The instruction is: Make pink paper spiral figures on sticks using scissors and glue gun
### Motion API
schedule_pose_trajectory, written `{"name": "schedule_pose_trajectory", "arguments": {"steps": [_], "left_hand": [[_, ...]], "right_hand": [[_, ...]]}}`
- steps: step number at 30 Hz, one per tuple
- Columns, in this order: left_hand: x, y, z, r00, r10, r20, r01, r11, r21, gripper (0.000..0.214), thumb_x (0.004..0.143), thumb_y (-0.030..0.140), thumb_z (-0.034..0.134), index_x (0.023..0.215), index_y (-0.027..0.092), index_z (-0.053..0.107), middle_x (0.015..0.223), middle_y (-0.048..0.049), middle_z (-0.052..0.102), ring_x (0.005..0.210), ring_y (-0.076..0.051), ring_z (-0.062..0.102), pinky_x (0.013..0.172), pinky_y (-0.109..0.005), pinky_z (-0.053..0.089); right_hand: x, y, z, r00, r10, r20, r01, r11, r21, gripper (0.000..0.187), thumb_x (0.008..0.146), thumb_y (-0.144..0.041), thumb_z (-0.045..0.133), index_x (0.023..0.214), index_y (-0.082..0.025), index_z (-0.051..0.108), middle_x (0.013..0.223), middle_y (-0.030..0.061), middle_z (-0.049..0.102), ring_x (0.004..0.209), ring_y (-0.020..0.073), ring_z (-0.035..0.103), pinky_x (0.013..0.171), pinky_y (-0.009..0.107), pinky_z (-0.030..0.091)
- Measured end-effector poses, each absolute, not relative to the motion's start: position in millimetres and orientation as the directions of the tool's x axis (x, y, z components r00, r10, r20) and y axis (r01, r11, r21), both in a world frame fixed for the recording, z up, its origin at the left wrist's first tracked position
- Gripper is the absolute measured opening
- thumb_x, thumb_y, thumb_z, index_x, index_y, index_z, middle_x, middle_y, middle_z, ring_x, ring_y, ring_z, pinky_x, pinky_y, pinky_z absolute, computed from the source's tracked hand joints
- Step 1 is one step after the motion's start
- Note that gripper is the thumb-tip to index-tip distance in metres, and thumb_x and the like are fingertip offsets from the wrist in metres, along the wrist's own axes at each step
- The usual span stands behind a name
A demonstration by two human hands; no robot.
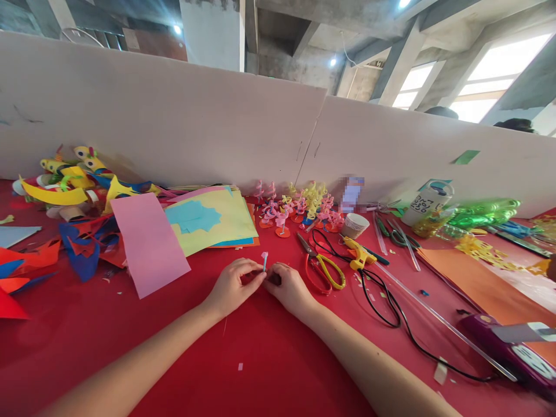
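Over the middle of the red table (204, 359), my left hand (237, 284) and my right hand (286, 286) meet at the fingertips. Between them stands a small thin piece (264, 260), pale blue below with a pink tip, held upright. My left thumb and index finger pinch its lower end. The fingers of my right hand are curled close against it; whether they grip the same piece is hidden. Just right of my right hand lie scissors (319, 266) with red and yellow handles. A pink paper sheet (152, 243) lies to the left of my hands.
Yellow and blue paper (234, 223) is stacked behind. Small pink and yellow curled paper figures (304, 205) stand by the white partition (174, 121). A yellow glue gun (359, 253) with a black cord, a paper cup (356, 225), a clear rod (447, 321) and a purple device (499, 344) are at right.
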State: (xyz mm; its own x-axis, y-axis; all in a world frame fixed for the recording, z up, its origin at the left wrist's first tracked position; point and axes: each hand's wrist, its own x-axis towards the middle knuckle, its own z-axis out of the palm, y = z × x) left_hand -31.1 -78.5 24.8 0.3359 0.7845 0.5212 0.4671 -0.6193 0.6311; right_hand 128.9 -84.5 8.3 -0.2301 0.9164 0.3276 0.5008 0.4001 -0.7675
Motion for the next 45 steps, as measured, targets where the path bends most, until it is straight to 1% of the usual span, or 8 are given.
{"name": "schedule_pose_trajectory", "arguments": {"steps": [7,11,15,20,24,27,36,45], "left_hand": [[-34,-74,20,0.366,0.773,0.518,0.45,-0.634,0.629,0.011,0.082,0.021,0.057,0.079,0.018,0.067,0.082,-0.0043,0.069,0.078,-0.016,0.064,0.073,-0.028,0.053],[-34,-73,19,0.372,0.774,0.512,0.452,-0.633,0.629,0.012,0.082,0.022,0.057,0.078,0.019,0.068,0.082,-0.0048,0.07,0.078,-0.017,0.064,0.074,-0.029,0.053],[-33,-73,19,0.346,0.789,0.508,0.447,-0.614,0.65,0.013,0.082,0.025,0.057,0.079,0.019,0.068,0.083,-0.0045,0.07,0.078,-0.017,0.065,0.073,-0.029,0.053],[-33,-75,23,0.322,0.82,0.473,0.436,-0.572,0.694,0.013,0.081,0.028,0.058,0.079,0.02,0.068,0.082,-0.0038,0.07,0.078,-0.017,0.065,0.074,-0.029,0.052],[-33,-76,27,0.286,0.868,0.407,0.431,-0.495,0.754,0.017,0.082,0.03,0.056,0.088,0.021,0.069,0.088,-0.004,0.07,0.083,-0.018,0.065,0.076,-0.029,0.052],[-34,-75,28,0.282,0.872,0.4,0.41,-0.486,0.772,0.019,0.083,0.029,0.054,0.092,0.022,0.069,0.088,-0.0037,0.071,0.084,-0.017,0.065,0.074,-0.028,0.052],[-35,-70,20,0.297,0.838,0.458,0.373,-0.543,0.752,0.013,0.08,0.027,0.059,0.082,0.02,0.07,0.082,-0.0036,0.069,0.078,-0.016,0.065,0.072,-0.027,0.053],[-35,-70,18,0.328,0.812,0.482,0.452,-0.583,0.675,0.009,0.08,0.022,0.059,0.08,0.02,0.069,0.083,-0.0036,0.069,0.078,-0.017,0.064,0.073,-0.028,0.053]], "right_hand": [[129,-84,8,-0.236,0.919,0.316,0.495,0.394,-0.774,0.014,0.072,-0.012,0.06,0.062,-0.018,0.052,0.06,-0.0031,0.051,0.054,0.0111,0.046,0.053,0.021,0.038],[129,-84,8,-0.237,0.911,0.337,0.515,0.412,-0.752,0.015,0.072,-0.014,0.06,0.061,-0.019,0.052,0.059,-0.0029,0.051,0.054,0.0113,0.047,0.054,0.021,0.038],[129,-85,10,-0.224,0.902,0.369,0.525,0.431,-0.734,0.014,0.073,-0.022,0.061,0.063,-0.018,0.053,0.061,-0.0015,0.053,0.056,0.0122,0.049,0.055,0.021,0.039],[132,-84,9,-0.186,0.927,0.326,0.491,0.376,-0.786,0.008,0.073,-0.024,0.059,0.069,-0.018,0.057,0.063,-0.0007,0.057,0.057,0.0124,0.051,0.054,0.022,0.04],[134,-81,4,-0.191,0.942,0.278,0.424,0.334,-0.842,0.009,0.074,-0.025,0.058,0.074,-0.017,0.062,0.066,0.0003,0.06,0.059,0.0131,0.053,0.056,0.023,0.041],[135,-79,3,-0.198,0.943,0.266,0.397,0.325,-0.858,0.01,0.075,-0.025,0.058,0.076,-0.017,0.064,0.069,0.0015,0.063,0.063,0.0141,0.055,0.059,0.023,0.043],[135,-82,8,-0.226,0.932,0.285,0.469,0.36,-0.806,0.008,0.075,-0.021,0.058,0.076,-0.017,0.065,0.071,0.0015,0.064,0.064,0.0142,0.056,0.061,0.024,0.044],[134,-83,8,-0.22,0.929,0.299,0.481,0.37,-0.795,0.007,0.074,-0.019,0.057,0.074,-0.017,0.064,0.07,0.0014,0.063,0.063,0.0137,0.056,0.06,0.023,0.043]]}}
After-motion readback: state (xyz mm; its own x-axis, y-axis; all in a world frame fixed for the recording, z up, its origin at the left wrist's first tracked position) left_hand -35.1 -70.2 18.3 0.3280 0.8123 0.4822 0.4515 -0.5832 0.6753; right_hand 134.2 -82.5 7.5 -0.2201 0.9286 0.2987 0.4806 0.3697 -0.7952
